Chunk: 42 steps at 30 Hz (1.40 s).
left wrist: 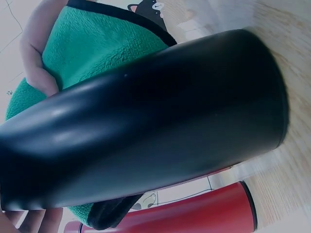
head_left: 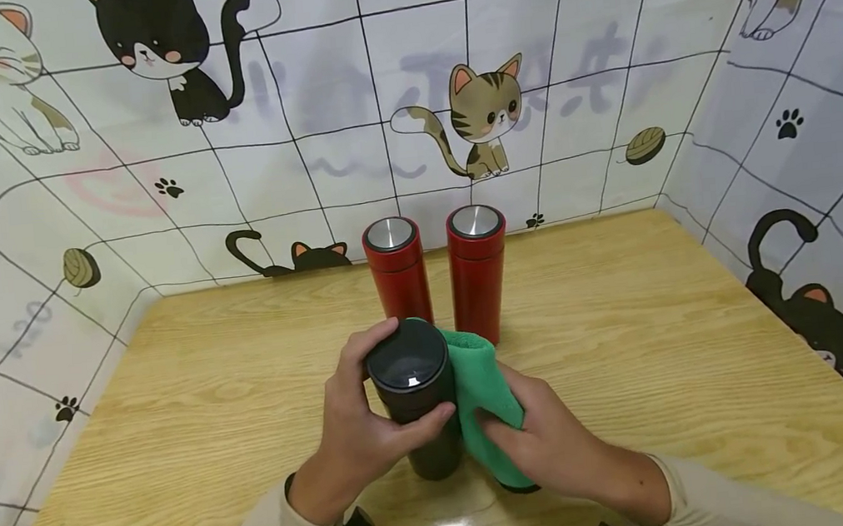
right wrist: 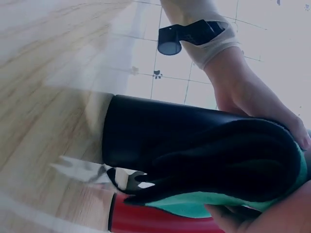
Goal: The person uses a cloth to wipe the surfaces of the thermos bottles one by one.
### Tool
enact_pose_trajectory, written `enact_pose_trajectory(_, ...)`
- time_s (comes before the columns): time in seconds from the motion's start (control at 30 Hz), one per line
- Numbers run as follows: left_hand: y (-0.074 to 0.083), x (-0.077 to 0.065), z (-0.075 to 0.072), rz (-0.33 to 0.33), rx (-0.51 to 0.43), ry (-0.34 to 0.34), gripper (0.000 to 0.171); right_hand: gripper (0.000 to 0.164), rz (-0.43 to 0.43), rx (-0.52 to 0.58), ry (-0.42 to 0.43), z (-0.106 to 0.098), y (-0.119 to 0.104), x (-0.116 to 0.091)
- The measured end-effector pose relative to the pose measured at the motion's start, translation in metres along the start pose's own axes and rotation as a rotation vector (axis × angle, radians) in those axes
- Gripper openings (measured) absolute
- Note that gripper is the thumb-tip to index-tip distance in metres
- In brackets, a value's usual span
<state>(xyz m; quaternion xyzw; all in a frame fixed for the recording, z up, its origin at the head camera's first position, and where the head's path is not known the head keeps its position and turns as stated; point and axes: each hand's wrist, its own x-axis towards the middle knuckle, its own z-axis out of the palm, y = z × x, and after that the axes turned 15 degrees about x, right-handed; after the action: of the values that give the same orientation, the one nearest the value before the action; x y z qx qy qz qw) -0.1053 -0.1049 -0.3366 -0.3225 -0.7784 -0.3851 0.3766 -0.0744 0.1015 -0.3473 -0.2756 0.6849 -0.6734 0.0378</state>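
Note:
My left hand (head_left: pixel 357 431) grips a black thermos bottle (head_left: pixel 437 455) near its lid, thumb across the front and fingers round the far side. The bottle stands on the wooden table, its dark glossy lid facing up. A green cloth (head_left: pixel 481 387) with a black edge is bunched in my right hand (head_left: pixel 557 439), pressed along the bottle's right side. In the left wrist view the cloth (left wrist: pixel 102 43) lies behind the bottle's smooth black body (left wrist: pixel 155 121). The right wrist view shows the cloth's dark folds (right wrist: pixel 233 160) over the bottle's upper part.
Two red thermos bottles with silver-topped lids, a left one (head_left: pixel 400 277) and a right one (head_left: pixel 480 287), stand just behind the black one. The wooden table (head_left: pixel 662 342) ends at walls (head_left: pixel 330 79) covered with a cat-patterned grid sheet.

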Motion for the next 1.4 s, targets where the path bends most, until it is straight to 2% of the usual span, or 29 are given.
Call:
enact_pose_trajectory(0.2,0.001,0.001,-0.004,-0.002,0.002,-0.024,0.082,0.048,-0.092,0.028,-0.008,-0.003,-0.001,0.001)
enact_pose_trajectory(0.43,0.001,0.0,-0.002,-0.011,0.01,-0.033,0.083,0.046,-0.247,-0.044,0.01,-0.008,0.0,0.001)
enact_pose_trajectory(0.53,0.001,0.0,0.0,-0.02,0.009,-0.039,0.082,0.041,-0.284,-0.063,0.009,-0.009,0.003,0.001)
enact_pose_trajectory(0.63,0.002,0.0,0.0,-0.03,0.013,-0.053,0.083,0.035,-0.261,-0.106,0.0,-0.01,0.004,0.001)
enact_pose_trajectory(0.83,0.002,-0.003,-0.003,-0.051,0.029,-0.081,0.084,0.045,-0.139,-0.195,-0.028,-0.012,0.004,0.001)
enact_pose_trajectory(1.03,0.003,0.0,-0.003,-0.042,0.029,-0.052,0.084,0.036,-0.255,-0.186,0.044,-0.013,-0.002,0.003)
enact_pose_trajectory(1.17,0.004,-0.001,-0.003,-0.039,0.031,-0.053,0.083,0.03,-0.278,-0.174,0.067,-0.013,-0.004,0.003)
enact_pose_trajectory(1.4,0.004,-0.005,-0.004,-0.07,0.029,-0.088,0.084,0.055,-0.27,-0.249,-0.007,-0.014,-0.001,0.004)
